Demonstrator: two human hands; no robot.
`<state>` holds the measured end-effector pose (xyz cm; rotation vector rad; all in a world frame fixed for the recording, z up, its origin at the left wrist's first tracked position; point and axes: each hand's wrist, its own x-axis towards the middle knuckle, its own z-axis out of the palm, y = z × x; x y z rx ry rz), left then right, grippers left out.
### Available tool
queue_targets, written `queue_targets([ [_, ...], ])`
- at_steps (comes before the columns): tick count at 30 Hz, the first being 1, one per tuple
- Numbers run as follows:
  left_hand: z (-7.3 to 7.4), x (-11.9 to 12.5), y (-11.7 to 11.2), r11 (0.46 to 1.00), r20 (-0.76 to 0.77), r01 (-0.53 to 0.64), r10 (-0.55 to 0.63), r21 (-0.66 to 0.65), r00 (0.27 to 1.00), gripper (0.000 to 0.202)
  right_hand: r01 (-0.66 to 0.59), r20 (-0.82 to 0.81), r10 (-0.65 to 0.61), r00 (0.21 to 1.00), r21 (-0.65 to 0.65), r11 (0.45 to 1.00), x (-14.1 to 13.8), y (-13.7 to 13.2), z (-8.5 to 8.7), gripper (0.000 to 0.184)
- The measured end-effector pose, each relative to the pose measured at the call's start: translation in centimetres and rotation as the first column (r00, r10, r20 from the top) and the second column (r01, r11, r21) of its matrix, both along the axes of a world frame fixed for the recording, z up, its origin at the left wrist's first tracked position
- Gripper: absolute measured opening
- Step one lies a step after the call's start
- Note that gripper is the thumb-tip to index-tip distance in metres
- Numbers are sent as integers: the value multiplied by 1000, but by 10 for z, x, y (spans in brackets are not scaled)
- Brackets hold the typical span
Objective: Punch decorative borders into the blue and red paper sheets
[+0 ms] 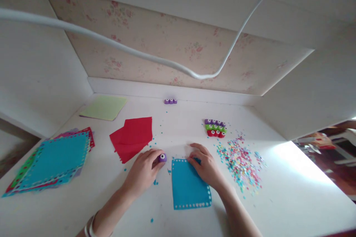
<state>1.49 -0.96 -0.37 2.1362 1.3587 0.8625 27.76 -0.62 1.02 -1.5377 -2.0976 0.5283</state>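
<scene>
My left hand (145, 169) rests on the white desk with its fingers curled round a small purple paper punch (162, 157). Just right of it lies a blue paper sheet (189, 189) with punched holes along its edges. My right hand (205, 166) lies flat on the sheet's top right corner, fingers spread. Small blue paper bits are scattered around the sheet.
A pile of multicoloured paper confetti (241, 163) lies to the right. Rows of purple, green and red punches (215, 127) stand behind it, three purple punches (170, 101) further back. Red sheets (132, 136), a light green sheet (104, 107) and a stack of punched sheets (52, 161) lie left. A white cable (155, 57) hangs overhead.
</scene>
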Motion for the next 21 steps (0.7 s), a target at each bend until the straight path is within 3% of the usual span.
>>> queue_targets([
  [4, 6, 1, 0, 997, 21, -18, 20, -70, 1000, 22, -46, -62, 47, 997, 6, 999, 6, 0, 7, 16],
  [8, 11, 1, 1, 994, 24, -22, 25, -110, 999, 24, -69, -9, 68, 998, -60, 996, 11, -6, 9, 39],
  [13, 11, 2, 1, 994, -7, -10, 10, -110, 1000, 26, -124, -33, 121, 992, -121, 985, 12, -8, 10, 19],
  [17, 12, 3, 1, 994, -1, -13, 13, -108, 1000, 26, -156, -102, 148, 984, -82, 984, 10, -5, 12, 5],
  [21, 13, 3, 1, 991, -9, -18, 17, -129, 1000, 26, -127, -175, 106, 979, -111, 986, 8, -7, 17, 4],
])
